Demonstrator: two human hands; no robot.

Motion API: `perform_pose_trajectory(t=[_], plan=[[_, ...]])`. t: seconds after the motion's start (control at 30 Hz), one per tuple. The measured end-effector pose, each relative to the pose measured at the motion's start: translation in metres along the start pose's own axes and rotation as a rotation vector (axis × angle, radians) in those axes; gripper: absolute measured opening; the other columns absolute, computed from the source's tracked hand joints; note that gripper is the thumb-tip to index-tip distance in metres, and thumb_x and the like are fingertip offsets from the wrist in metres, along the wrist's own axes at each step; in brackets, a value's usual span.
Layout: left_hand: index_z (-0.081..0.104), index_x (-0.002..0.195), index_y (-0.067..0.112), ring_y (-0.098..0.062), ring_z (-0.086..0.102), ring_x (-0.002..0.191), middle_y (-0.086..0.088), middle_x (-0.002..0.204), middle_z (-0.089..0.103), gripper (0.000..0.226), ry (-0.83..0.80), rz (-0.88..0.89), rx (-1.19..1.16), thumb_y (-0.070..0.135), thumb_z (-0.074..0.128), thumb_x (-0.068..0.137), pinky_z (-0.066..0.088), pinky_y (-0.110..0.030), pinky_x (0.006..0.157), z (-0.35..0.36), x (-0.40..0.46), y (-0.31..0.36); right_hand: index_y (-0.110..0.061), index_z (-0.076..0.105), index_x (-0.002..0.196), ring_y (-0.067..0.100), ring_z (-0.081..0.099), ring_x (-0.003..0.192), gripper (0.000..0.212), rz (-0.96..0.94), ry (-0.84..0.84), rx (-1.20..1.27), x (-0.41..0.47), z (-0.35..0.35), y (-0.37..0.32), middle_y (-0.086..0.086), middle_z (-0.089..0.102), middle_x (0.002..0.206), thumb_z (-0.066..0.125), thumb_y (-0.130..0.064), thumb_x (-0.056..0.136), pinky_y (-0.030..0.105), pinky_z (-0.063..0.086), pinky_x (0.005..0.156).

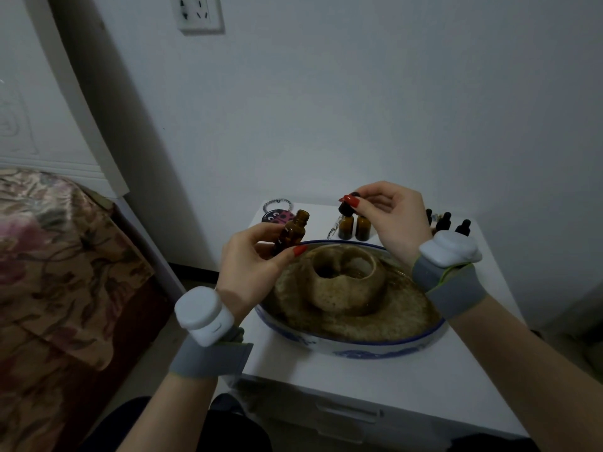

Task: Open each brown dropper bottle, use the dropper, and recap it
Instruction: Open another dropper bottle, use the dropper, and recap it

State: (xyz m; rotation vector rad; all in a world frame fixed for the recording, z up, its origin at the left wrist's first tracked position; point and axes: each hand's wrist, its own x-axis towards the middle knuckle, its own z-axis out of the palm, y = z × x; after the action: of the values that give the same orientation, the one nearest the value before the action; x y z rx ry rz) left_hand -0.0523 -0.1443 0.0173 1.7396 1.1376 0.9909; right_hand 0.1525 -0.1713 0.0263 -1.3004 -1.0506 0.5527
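An open brown bottle [291,232] is gripped by the left hand [253,265]; its dropper [343,213] is pinched by the right hand [388,216] above the worktop [359,370].

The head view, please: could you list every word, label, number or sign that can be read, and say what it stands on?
No text can be read.
Open brown bottle in the left hand: a pale mark on its side, too small and blurred to read.
Round ladybird sticker on the white table: a picture only, no words.
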Motion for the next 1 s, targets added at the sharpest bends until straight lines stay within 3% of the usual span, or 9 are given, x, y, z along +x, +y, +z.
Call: perform_pose_trajectory(t=[0.2, 0.63, 0.83, 1.0], plan=[[0.071, 0.103, 0.022, -0.008, 0.069, 0.085, 0.003, 0.095, 0.072, 0.028, 0.000, -0.001, 0.006, 0.017, 0.079, 0.076, 0.058, -0.032, 0.082, -0.0014, -0.0002, 0.0009, -0.002, 0.069, 0.088, 0.022, 0.061, 0.068, 0.007, -0.008, -0.005, 0.035, -0.0010, 0.0015, -0.0019, -0.001, 0.069, 0.072, 0.071, -0.005, 0.083, 0.016, 0.053, 0.063], [0.070, 0.105, 0.018, -0.012, 0.069, 0.087, -0.001, 0.098, 0.072, 0.029, -0.020, -0.011, -0.004, 0.014, 0.078, 0.077, 0.057, -0.036, 0.085, -0.0021, -0.0020, 0.0046, 0.002, 0.068, 0.090, 0.024, 0.059, 0.066, 0.009, -0.028, -0.031, 0.063, -0.0024, 0.0026, -0.0014, -0.004, 0.069, 0.070, 0.070, -0.004, 0.083, 0.015, 0.052, 0.058], [0.070, 0.102, 0.020, -0.012, 0.070, 0.086, -0.001, 0.096, 0.072, 0.028, -0.008, -0.016, -0.018, 0.014, 0.079, 0.076, 0.057, -0.035, 0.084, -0.0019, -0.0022, 0.0044, -0.001, 0.068, 0.088, 0.022, 0.060, 0.065, 0.008, -0.034, -0.023, 0.065, -0.0003, 0.0033, 0.0001, 0.000, 0.069, 0.073, 0.072, -0.004, 0.082, 0.014, 0.052, 0.059], [0.070, 0.100, 0.025, -0.010, 0.070, 0.085, 0.002, 0.095, 0.072, 0.027, -0.014, -0.009, -0.014, 0.015, 0.078, 0.076, 0.058, -0.034, 0.083, -0.0034, -0.0020, 0.0035, -0.002, 0.069, 0.088, 0.018, 0.064, 0.070, 0.009, -0.037, -0.016, 0.055, 0.0009, 0.0040, 0.0016, 0.014, 0.072, 0.084, 0.073, -0.005, 0.081, 0.014, 0.053, 0.066]])
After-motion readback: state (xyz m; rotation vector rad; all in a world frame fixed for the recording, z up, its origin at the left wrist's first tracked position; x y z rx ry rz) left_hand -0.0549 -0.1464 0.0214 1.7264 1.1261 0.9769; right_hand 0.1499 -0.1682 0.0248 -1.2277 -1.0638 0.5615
